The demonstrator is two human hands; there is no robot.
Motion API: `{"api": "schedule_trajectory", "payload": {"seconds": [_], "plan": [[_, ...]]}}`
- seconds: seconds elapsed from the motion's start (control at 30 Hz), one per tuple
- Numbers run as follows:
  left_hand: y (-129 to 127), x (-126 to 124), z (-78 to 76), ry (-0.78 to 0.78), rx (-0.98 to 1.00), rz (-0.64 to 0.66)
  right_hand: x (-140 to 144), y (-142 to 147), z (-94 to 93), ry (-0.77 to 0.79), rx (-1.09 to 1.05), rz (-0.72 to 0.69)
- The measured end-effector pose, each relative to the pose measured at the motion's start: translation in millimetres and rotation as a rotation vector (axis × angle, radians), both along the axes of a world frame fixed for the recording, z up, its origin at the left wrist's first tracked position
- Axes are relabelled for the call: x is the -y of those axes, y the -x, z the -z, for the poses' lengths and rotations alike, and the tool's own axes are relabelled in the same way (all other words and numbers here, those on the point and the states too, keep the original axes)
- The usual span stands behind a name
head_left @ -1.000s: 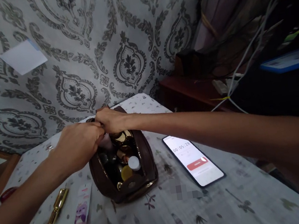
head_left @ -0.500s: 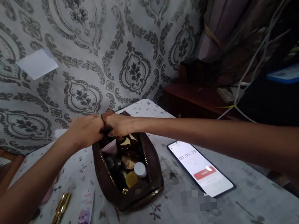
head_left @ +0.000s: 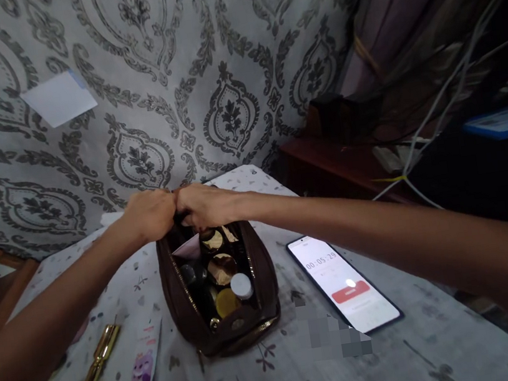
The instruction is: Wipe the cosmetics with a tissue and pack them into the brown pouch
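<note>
A brown zip pouch (head_left: 261, 278) stands unzipped on the patterned tablecloth (head_left: 284, 375), filled with several small jars, caps and tubes. My left hand (head_left: 151, 213) and my right hand (head_left: 202, 204) meet fist to fist at the pouch's far end. Both pinch something there, seemingly the zip end or pull; the exact part is hidden under my fingers.
A phone (head_left: 344, 282) with a running timer lies right of the pouch. Left of it lie a pink sachet (head_left: 143, 373) and a gold tube (head_left: 101, 354). A patterned wall with a white paper note (head_left: 58, 99) stands behind; a dark shelf with cables (head_left: 418, 148) is at right.
My left hand has moved from over the pouch's middle back to its far end beside my right hand. The view has shifted slightly, and the timer went from 05:28 to 05:29.
</note>
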State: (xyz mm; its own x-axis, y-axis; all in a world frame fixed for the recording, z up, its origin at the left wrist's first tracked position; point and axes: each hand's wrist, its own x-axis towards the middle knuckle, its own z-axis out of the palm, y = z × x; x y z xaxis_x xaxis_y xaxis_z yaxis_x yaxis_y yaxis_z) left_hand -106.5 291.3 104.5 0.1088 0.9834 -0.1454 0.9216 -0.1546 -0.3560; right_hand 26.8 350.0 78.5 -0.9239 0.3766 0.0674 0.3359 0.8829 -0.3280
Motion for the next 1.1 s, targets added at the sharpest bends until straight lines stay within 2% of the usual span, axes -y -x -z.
{"api": "schedule_trajectory", "payload": {"seconds": [0.13, 0.3, 0.43, 0.87, 1.1], "plan": [[-3, -2, 0.8, 0.011, -0.161, -0.027, -1, -15, -12.6, 0.060, -0.048, -0.017], [4, 0, 1.1, 0.007, -0.099, 0.064, -7, -29, -25.8, 0.134, -0.120, 0.040], [14, 0, 1.8, 0.021, -0.028, 0.120, -7, -33, -29.8, 0.108, -0.135, 0.107], [18, 1, -0.7, 0.109, -0.003, 0.208, -14, -24, -30.5, 0.028, -0.266, 0.161], [17, 3, 4.4, 0.052, -0.036, 0.148, -6, -6, -34.6, 0.084, -0.126, 0.136]]}}
